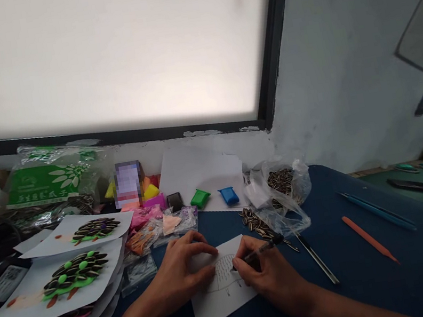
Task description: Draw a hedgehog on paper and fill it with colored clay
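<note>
A small white sheet of paper lies on the dark blue tabletop, tilted a little. On it is a line drawing of a rounded body filled with short strokes and small legs below. My left hand rests on the sheet's left side, thumb and fingers apart, holding nothing. A dark pen with a clear barrel is gripped in my right hand, its tip at the right part of the drawing. Just beyond the sheet, loose striped sunflower seeds are heaped beside an open plastic bag of seeds.
Stacked sheets with seed-and-clay hedgehogs stand at left. Green and blue clay packets lie at the back, near pink clay bags. A thin craft knife, an orange tool and a blue tool lie at right.
</note>
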`<state>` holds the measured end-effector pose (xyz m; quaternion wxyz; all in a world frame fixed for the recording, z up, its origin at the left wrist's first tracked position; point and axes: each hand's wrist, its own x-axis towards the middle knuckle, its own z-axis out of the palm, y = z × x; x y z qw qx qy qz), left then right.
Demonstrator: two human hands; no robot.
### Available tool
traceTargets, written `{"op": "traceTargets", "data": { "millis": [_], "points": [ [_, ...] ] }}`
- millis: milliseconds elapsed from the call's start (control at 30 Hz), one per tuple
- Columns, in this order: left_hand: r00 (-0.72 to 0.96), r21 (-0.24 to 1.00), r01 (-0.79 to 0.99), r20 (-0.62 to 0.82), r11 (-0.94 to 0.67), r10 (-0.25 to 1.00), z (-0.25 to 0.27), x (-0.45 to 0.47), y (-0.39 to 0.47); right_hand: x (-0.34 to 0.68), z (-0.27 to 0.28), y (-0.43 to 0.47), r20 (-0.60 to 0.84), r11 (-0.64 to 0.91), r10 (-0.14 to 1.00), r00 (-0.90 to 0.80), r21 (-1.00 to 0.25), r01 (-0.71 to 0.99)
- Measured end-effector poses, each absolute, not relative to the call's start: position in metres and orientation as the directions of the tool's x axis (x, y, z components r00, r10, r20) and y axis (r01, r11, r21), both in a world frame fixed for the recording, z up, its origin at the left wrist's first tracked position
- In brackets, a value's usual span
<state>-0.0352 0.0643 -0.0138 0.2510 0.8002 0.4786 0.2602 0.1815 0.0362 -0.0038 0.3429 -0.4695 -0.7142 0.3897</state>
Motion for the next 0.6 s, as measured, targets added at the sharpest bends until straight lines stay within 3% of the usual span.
{"op": "traceTargets", "data": {
  "millis": [333, 600],
  "points": [
    [0.42, 0.664, 0.642, 0.114, -0.383, 0.9, -0.006, -0.035, 0.062, 0.18, -0.003, 0.037, 0.145, 0.282, 0.932, -0.332, -0.865, 0.415],
    [0.407, 0.663, 0.632, 0.156, -0.401, 0.9, -0.013, -0.037, 0.063, 0.181, 0.0, 0.034, 0.123, 0.263, 0.933, -0.338, -0.875, 0.407]
  ]
}}
